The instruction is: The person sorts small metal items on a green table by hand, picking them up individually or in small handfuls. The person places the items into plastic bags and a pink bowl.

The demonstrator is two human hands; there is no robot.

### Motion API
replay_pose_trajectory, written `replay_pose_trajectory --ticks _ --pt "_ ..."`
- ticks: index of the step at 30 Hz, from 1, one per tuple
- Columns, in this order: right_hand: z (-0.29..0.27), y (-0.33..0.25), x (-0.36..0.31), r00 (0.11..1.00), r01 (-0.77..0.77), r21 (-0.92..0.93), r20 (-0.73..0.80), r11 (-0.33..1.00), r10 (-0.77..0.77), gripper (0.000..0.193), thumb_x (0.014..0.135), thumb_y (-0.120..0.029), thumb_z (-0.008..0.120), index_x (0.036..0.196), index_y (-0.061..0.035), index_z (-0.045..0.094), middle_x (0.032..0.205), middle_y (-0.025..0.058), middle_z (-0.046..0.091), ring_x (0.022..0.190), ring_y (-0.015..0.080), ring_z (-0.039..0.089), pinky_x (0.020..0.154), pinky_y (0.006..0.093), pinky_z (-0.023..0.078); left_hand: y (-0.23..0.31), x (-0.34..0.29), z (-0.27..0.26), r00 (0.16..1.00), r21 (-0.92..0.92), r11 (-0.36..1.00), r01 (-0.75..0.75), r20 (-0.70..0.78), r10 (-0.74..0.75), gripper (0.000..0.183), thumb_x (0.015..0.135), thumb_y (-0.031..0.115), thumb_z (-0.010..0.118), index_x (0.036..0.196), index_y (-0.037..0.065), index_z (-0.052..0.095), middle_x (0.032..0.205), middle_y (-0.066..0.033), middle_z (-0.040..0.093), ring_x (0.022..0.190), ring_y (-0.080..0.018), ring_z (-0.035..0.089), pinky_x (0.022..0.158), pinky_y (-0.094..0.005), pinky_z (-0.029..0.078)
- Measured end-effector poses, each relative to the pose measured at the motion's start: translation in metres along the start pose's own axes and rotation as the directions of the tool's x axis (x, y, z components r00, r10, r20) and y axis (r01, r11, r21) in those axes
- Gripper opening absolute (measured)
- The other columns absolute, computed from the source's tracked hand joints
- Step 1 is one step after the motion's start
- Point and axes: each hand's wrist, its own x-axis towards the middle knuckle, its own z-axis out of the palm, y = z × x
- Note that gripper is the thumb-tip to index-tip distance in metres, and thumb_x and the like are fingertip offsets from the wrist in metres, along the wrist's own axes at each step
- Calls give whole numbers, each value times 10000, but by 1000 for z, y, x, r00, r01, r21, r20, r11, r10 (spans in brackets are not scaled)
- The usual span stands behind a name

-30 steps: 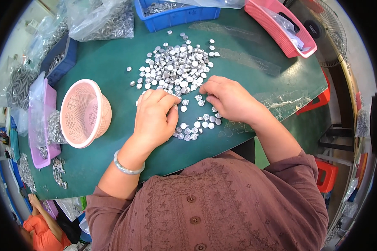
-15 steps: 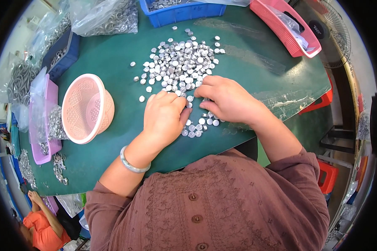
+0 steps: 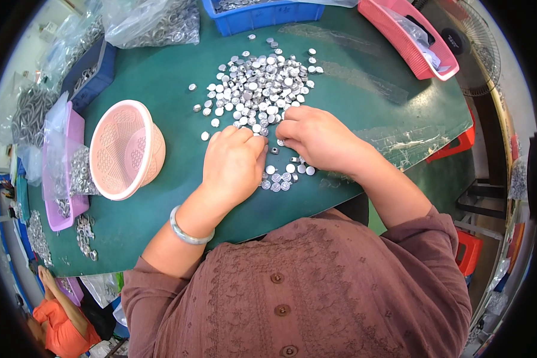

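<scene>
A heap of small round silver metal pieces (image 3: 256,83), like beads or buttons, lies on the green table (image 3: 185,149). My left hand (image 3: 235,158) is at the heap's near edge, its fingers curled downward; whatever is under its fingertips is hidden. Just to the right, my right hand (image 3: 319,137) is closed with thumb and fingertips around one silver piece (image 3: 280,142). Between and below the hands is a smaller group of the same pieces (image 3: 275,178), several showing a patterned face and others a plain one. One piece (image 3: 274,150) stands on its side between the hands.
A pink woven basket (image 3: 154,156) stands left of my left hand. Beyond it are a purple tray (image 3: 59,222) and bagged metal parts. A blue bin (image 3: 262,18) and a pink basket (image 3: 400,42) are at the back. An orange-clothed person (image 3: 65,331) sits lower left.
My right hand's fingertips have closed together round a piece. One piece now shows on its side between the hands, and the near group has shifted slightly. The left hand stays near its place.
</scene>
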Motion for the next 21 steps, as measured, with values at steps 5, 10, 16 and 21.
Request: replay_pose_trajectory --ticks 5,10,16,21 --pt "-2 -2 -6 1000 -29 34 -7 999 30 61 775 -62 635 835 -50 632 872 113 567 885 308 560 768 398 466 0 1 -2 999 -82 996 15 40 -12 66 747 59 659 810 49 676 709 -74 578 702 -273 541 647 -381 441" --pt "0 -8 -8 982 119 78 -154 990 -106 86 743 -91 664 814 -56 631 872 87 550 854 293 533 754 405 443 -1 1 -1 999 -127 992 7 37 -3 76 727 61 675 803 53 676 700 -78 575 705 -274 548 649 -383 442" --pt "17 -5 -7 972 89 -17 -218 996 -91 52 737 -125 672 770 -86 662 863 51 543 871 253 512 770 374 405 0 0 -3 997 -142 990 19 79 -8 69 704 65 687 771 76 676 669 -59 563 705 -263 553 635 -378 449" --pt "20 -2 -3 977 75 -61 -195 995 -85 61 753 -116 653 794 -85 685 868 48 549 881 250 514 775 371 407 -3 2 -9 997 -144 988 59 52 -52 48 704 59 674 751 71 670 676 -54 574 694 -255 552 620 -372 449"
